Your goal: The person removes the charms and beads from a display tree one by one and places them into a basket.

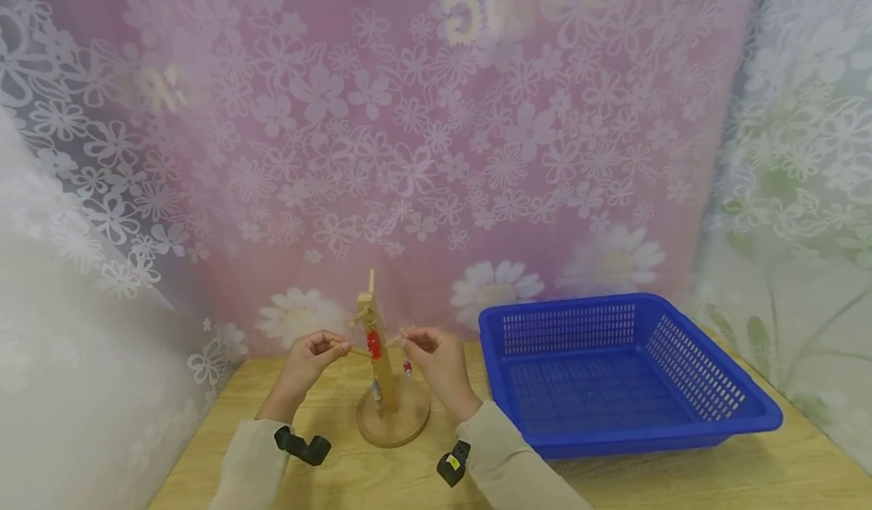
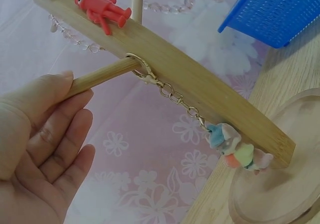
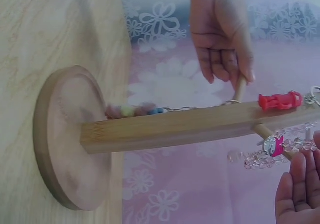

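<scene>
A wooden peg stand [image 1: 385,374] with a round base [image 1: 409,427] stands upright on the table. My left hand [image 1: 308,366] pinches the tip of its left peg [image 2: 102,76]. On that peg hangs a gold-chained keychain with a small plush figure [image 2: 235,146]. A red figure keychain [image 2: 102,9] hangs higher on the post. My right hand [image 1: 439,362] is at the right peg [image 3: 264,130], its fingertips around a clear pink beaded strand [image 3: 300,144] with a white-and-pink charm [image 3: 273,146]. The right wrist view cuts off part of this hand.
To the right of the stand, a blue plastic basket [image 1: 630,438] with perforated walls sits on the wooden table [image 1: 327,487]. Floral curtains [image 1: 436,154] hang close behind and at both sides. Another beaded strand [image 2: 77,41] hangs by the stand's upper end.
</scene>
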`<state>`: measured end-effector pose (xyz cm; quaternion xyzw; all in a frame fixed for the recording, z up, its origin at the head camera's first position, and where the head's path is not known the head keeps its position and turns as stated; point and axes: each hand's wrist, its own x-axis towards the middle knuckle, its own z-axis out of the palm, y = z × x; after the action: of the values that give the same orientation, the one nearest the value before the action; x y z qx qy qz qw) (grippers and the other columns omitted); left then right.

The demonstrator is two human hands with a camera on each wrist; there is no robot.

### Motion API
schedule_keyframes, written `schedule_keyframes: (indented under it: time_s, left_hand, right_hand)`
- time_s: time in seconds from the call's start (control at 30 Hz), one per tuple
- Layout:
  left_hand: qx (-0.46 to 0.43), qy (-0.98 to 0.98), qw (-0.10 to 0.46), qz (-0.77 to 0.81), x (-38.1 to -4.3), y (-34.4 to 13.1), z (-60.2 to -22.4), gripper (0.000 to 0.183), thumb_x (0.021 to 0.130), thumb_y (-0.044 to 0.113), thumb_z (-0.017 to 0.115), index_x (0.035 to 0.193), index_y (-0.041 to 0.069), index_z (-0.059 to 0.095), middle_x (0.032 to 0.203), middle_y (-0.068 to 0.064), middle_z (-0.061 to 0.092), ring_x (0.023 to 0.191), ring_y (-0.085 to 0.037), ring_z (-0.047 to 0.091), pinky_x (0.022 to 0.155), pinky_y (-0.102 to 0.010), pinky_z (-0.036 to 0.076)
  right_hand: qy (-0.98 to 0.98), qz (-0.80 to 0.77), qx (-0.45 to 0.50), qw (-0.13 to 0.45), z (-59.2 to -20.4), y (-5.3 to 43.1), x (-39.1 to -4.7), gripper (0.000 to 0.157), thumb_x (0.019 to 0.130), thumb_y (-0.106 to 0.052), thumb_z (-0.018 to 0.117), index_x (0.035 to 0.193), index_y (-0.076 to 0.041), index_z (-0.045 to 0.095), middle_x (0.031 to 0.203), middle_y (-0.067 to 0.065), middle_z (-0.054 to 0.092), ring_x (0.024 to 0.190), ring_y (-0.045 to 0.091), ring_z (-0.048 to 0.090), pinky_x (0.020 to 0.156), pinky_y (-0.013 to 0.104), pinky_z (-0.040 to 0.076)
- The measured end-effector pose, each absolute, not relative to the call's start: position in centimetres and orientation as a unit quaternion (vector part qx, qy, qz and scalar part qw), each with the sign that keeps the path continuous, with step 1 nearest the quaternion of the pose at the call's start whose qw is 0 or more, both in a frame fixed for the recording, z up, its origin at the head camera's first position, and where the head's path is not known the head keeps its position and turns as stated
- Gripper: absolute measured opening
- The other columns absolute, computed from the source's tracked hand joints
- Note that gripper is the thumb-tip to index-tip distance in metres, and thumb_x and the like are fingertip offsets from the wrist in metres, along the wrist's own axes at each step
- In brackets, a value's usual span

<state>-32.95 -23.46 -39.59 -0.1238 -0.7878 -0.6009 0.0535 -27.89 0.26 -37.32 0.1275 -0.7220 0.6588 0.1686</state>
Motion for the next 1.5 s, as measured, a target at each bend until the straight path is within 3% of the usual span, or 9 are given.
schedule_keyframes:
  time_s: [0.23, 0.5, 0.7, 0.87, 1.13, 1.5]
  left_hand:
    - [-0.124, -0.79, 0.058, -0.597, -33.0, -23.4, -39.6, 0.028, 0.089, 0.02, 0.067, 0.101, -0.005, 0.065, 0.078, 0.006, 0.067, 0.087, -0.016, 0.062, 0.091, -0.037, 0.043]
    - [-0.133, -0.786, 0.058, -0.601, -33.1, -23.5, -39.8, 0.028, 0.089, 0.018, 0.066, 0.101, -0.007, 0.064, 0.077, 0.006, 0.066, 0.084, -0.012, 0.062, 0.089, -0.033, 0.044]
    - [-0.131, -0.782, 0.06, -0.606, -33.1, -23.6, -39.8, 0.028, 0.088, 0.018, 0.068, 0.101, -0.007, 0.064, 0.078, 0.005, 0.067, 0.086, -0.014, 0.063, 0.092, -0.037, 0.043]
    - [-0.122, -0.785, 0.051, -0.606, -32.9, -23.7, -39.9, 0.026, 0.089, 0.019, 0.067, 0.101, -0.004, 0.065, 0.078, 0.005, 0.067, 0.087, -0.015, 0.062, 0.095, -0.043, 0.042]
    - [-0.113, -0.786, 0.061, -0.605, -32.9, -23.6, -39.7, 0.027, 0.089, 0.018, 0.067, 0.103, -0.005, 0.064, 0.079, 0.006, 0.067, 0.091, -0.022, 0.062, 0.095, -0.043, 0.041]
    - [-0.101, -0.785, 0.041, -0.61, -32.0, -23.3, -38.9, 0.02, 0.089, 0.014, 0.066, 0.099, -0.004, 0.065, 0.077, 0.004, 0.065, 0.084, -0.012, 0.061, 0.094, -0.039, 0.042]
  right_hand:
    - [-0.715, 0.662, 0.13, 0.182, -38.2, 1.2, -29.4, 0.015, 0.084, -0.014, 0.072, 0.094, -0.002, 0.072, 0.089, 0.011, 0.07, 0.077, 0.014, 0.062, 0.067, 0.024, 0.05]
    - [-0.72, 0.661, 0.116, 0.178, -36.5, 2.2, -29.2, 0.016, 0.086, -0.019, 0.07, 0.096, -0.007, 0.071, 0.092, 0.006, 0.069, 0.082, 0.013, 0.061, 0.071, 0.027, 0.049]
    - [-0.711, 0.667, 0.118, 0.189, -35.1, 3.2, -29.1, 0.016, 0.084, -0.012, 0.071, 0.095, -0.001, 0.071, 0.09, 0.013, 0.07, 0.078, 0.012, 0.062, 0.068, 0.024, 0.049]
    - [-0.718, 0.661, 0.1, 0.192, -34.3, 4.3, -29.2, 0.015, 0.084, -0.013, 0.071, 0.095, -0.002, 0.071, 0.092, 0.011, 0.07, 0.08, 0.012, 0.062, 0.072, 0.025, 0.049]
    - [-0.719, 0.663, 0.093, 0.184, -32.6, 6.4, -29.0, 0.019, 0.086, -0.015, 0.069, 0.099, -0.001, 0.07, 0.098, 0.009, 0.068, 0.086, 0.013, 0.061, 0.078, 0.029, 0.049]
    - [-0.731, 0.654, 0.085, 0.173, -31.7, 9.5, -29.0, 0.021, 0.086, -0.02, 0.07, 0.1, -0.004, 0.069, 0.099, 0.007, 0.068, 0.092, 0.016, 0.06, 0.087, 0.035, 0.045]
